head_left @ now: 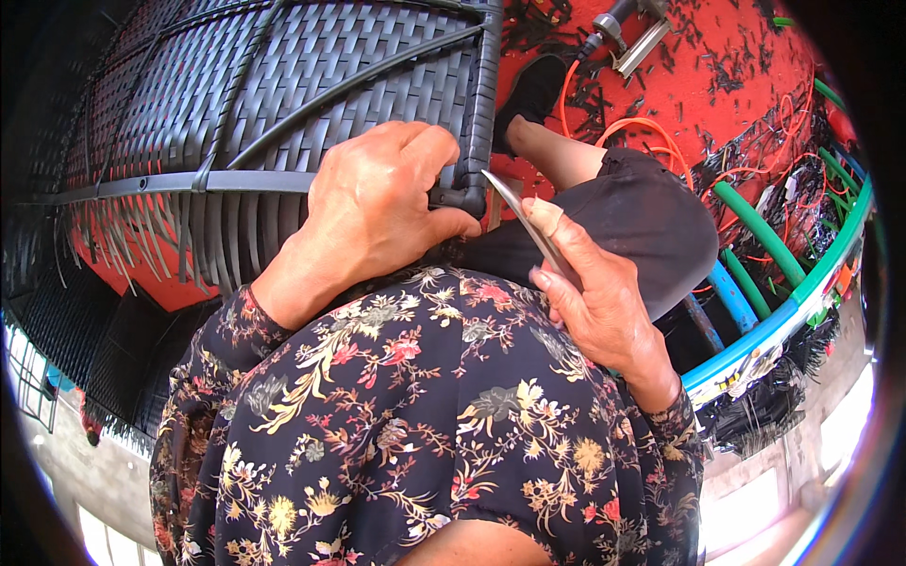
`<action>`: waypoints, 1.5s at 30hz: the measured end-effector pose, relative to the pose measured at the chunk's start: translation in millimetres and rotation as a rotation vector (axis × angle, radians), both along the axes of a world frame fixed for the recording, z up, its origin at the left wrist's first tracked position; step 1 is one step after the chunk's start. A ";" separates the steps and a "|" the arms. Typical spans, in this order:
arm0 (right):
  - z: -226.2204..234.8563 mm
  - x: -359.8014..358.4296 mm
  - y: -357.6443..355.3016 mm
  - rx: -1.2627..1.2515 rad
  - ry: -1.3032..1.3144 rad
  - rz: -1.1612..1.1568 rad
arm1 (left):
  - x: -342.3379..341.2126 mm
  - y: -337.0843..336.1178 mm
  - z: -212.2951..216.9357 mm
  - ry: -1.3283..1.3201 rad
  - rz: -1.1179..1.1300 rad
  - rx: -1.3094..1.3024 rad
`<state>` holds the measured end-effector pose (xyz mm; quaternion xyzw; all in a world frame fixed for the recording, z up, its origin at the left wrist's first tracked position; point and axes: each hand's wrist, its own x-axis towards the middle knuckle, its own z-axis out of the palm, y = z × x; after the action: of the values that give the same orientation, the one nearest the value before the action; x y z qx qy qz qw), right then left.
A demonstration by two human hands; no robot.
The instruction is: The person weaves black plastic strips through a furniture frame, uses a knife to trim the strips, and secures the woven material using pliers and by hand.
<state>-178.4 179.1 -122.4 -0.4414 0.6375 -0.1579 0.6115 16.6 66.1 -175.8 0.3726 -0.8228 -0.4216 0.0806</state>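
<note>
A dark grey woven rattan panel (311, 104) on a metal frame fills the upper left, its loose strip ends (189, 241) hanging in a row below the frame bar. Curled over the panel's lower right corner, my left hand (377, 193) is closed, with the thumb below the frame end; what lies under the fingers is partly hidden. Pinched between the thumb and fingers of my right hand (599, 292) is a slim metal knife (524, 212). Its tip points up and left, close to the panel's corner, and its handle end is hidden in the hand.
A pneumatic tool (612, 36) with an orange hose (646, 123) lies on the red floor (698, 104), among scattered black strip scraps. At right stands a round rack with a blue rim (802, 307) and green bars (760, 231). My bent leg (642, 226) is beside the panel.
</note>
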 end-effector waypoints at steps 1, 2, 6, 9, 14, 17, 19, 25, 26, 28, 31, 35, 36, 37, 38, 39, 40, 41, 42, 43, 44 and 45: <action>1.4 0.5 0.6 0.009 0.003 -0.008 | 0.5 0.5 -1.0 0.010 0.003 -0.007; 2.6 1.3 1.2 0.020 0.004 -0.015 | 1.3 0.9 -1.7 0.021 0.007 -0.014; 4.5 2.8 2.1 0.037 0.021 -0.032 | 0.2 -0.1 0.3 0.008 -0.013 -0.024; 2.4 3.1 -3.3 -0.014 0.061 0.011 | 0.7 0.0 -0.4 0.006 -0.019 -0.024; 5.2 9.3 -6.3 -0.107 0.198 0.086 | 1.3 0.9 0.5 0.024 -0.021 -0.032; -0.5 23.8 1.2 -0.203 0.221 -0.009 | -0.2 0.8 2.1 0.001 -0.006 -0.018; -8.7 26.3 8.5 -0.118 0.095 -0.125 | -0.6 1.2 1.8 0.012 -0.019 -0.032; 11.0 1.7 -1.2 0.268 -0.232 -0.353 | -3.4 2.5 1.1 -0.046 -0.018 0.008; 7.8 0.5 0.4 0.276 -0.261 -0.394 | -3.7 2.8 1.7 -0.074 -0.011 0.023; -5.4 -0.6 6.0 0.291 -0.321 -0.493 | -6.1 1.5 5.0 -0.110 -0.010 0.040; -26.8 24.2 -4.6 0.343 -0.456 -0.779 | -7.1 1.3 2.7 -0.140 -0.014 0.052; -49.9 43.2 -15.7 0.345 -0.655 -0.855 | -6.8 1.4 3.9 -0.102 -0.006 -0.005; -53.2 43.1 -16.1 0.340 -0.678 -0.857 | -6.9 1.9 3.2 -0.088 -0.006 -0.021; -56.8 43.0 -16.0 0.335 -0.700 -0.859 | -6.9 2.4 2.1 -0.073 -0.006 -0.037; -58.9 43.1 -16.1 0.331 -0.723 -0.860 | -6.8 2.8 1.5 -0.058 -0.006 -0.053; -58.9 44.0 -17.7 0.323 -0.715 -0.868 | -6.5 2.9 2.2 -0.057 -0.016 -0.052; -58.2 45.1 -19.9 0.315 -0.708 -0.875 | -6.4 2.7 3.5 -0.056 -0.026 -0.051; -57.8 45.8 -21.1 0.307 -0.701 -0.883 | -6.1 2.7 4.1 -0.055 -0.036 -0.051; -58.0 46.1 -21.4 0.310 -0.689 -0.883 | -5.1 2.8 2.6 -0.005 -0.065 -0.108; -58.3 46.4 -21.5 0.312 -0.677 -0.883 | -3.2 3.2 -0.4 0.045 -0.095 -0.166; -58.5 46.5 -21.7 0.314 -0.665 -0.885 | -1.2 2.7 -2.0 0.096 -0.125 -0.224; -59.1 46.6 -22.0 0.313 -0.658 -0.883 | 1.8 2.0 -1.9 0.108 -0.161 -0.207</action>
<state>-131.8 157.1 -181.5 0.0350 0.5531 -0.4312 0.7120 18.3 68.1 -177.7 0.2719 -0.8836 -0.3588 0.1288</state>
